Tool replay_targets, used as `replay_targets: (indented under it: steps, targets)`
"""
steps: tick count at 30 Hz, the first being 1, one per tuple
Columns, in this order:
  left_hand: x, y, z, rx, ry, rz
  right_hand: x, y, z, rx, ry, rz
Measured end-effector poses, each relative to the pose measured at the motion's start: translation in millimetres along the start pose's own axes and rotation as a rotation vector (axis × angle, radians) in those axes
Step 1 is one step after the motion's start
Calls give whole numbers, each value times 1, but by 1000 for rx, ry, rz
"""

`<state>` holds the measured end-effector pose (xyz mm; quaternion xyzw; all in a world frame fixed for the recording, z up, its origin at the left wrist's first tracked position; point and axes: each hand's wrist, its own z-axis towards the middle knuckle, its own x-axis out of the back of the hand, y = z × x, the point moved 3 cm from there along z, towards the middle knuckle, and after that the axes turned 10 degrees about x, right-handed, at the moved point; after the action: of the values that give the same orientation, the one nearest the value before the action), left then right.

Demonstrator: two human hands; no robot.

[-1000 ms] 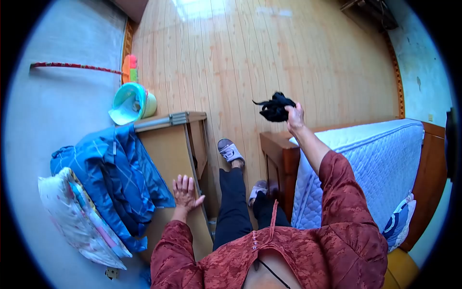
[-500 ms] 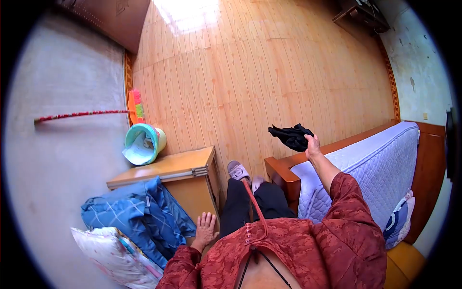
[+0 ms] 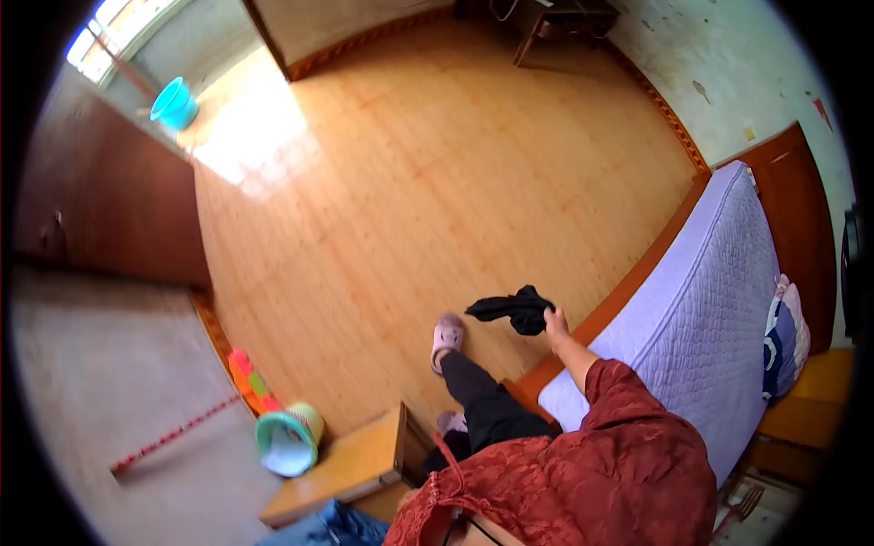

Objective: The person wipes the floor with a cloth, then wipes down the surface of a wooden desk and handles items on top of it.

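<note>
My right hand (image 3: 555,329) grips one end of a bunched black cloth (image 3: 523,311), its fingers closed round it. The cloth hangs out to the left over the floor, beside the wooden bed frame; whether it is a garment I cannot make out. Only a sliver of my left hand (image 3: 407,499) shows, low down by the wooden cabinet (image 3: 364,460), and its fingers are hidden. Below the cloth, one foot in a pink slipper (image 3: 447,338) is stretched forward on the floor.
To the right stands a bed with a lilac quilted mattress (image 3: 678,337). On the left are a lined waste bin (image 3: 289,441), a broom with a red patterned handle (image 3: 177,435), blue bedding (image 3: 328,528) and a brown door (image 3: 109,182). A blue bucket (image 3: 175,105) stands farther off.
My view has turned, bringing the blue bucket into sight. One leg has stepped forward. The right hand still holds the black cloth, while the left hand has mostly dropped out of sight.
</note>
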<state>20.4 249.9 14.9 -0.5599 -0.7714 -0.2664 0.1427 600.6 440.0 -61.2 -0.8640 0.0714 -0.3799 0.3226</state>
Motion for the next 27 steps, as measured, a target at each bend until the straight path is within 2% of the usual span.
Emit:
replay_targets:
  steps: [1, 3, 4, 5, 6, 7, 8, 9, 11, 13, 15, 16, 19, 22, 23, 25, 26, 27]
  targets:
    - [21, 12, 15, 11, -12, 10, 6, -24, -14, -22, -12, -166]
    - [64, 39, 44, 16, -42, 36, -1, 5, -8, 77, -153, -266]
    - [85, 53, 58, 16, -55, 48, -8, 16, -5, 79, -287, -424]
    - [105, 67, 71, 15, -66, 63, -28, 57, 7, 83, -455, -287]
    - [124, 80, 83, 8, -80, 75, -30, 50, -6, -25, -613, -121]
    - [142, 95, 96, -3, -93, 86, -34, 46, -16, -50, -692, -92]
    - [159, 107, 106, -9, -106, 99, -32, 23, -32, -96, -723, -82]
    - [175, 120, 118, -20, -120, 117, -25, -5, -47, -50, -783, -73]
    - [206, 140, 135, -37, -155, 141, -10, -52, -76, -198, -894, -2]
    - [237, 153, 145, -62, -217, 170, -7, -66, -101, -273, -968, 5]
    - [274, 158, 148, -79, -309, 206, -17, -56, -115, 152, -1029, -239]
    - [298, 166, 149, -80, -367, 219, -16, -67, -122, 185, -961, -235]
    - [362, 183, 160, -66, -587, 269, -26, -93, -123, 62, -769, -69]
    - [433, 204, 186, -45, -885, 349, -55, -103, -122, -46, -690, 63]
    - [457, 214, 202, -34, -994, 386, -66, -102, -125, -43, -643, 164]
    - [504, 236, 235, -20, -1219, 474, -95, -99, -140, -263, -581, 482]
    - [523, 247, 252, -9, -1331, 523, -98, -121, -146, -328, -565, 678]
    - [539, 259, 269, -6, -1424, 558, -100, -141, -149, -356, -633, 640]
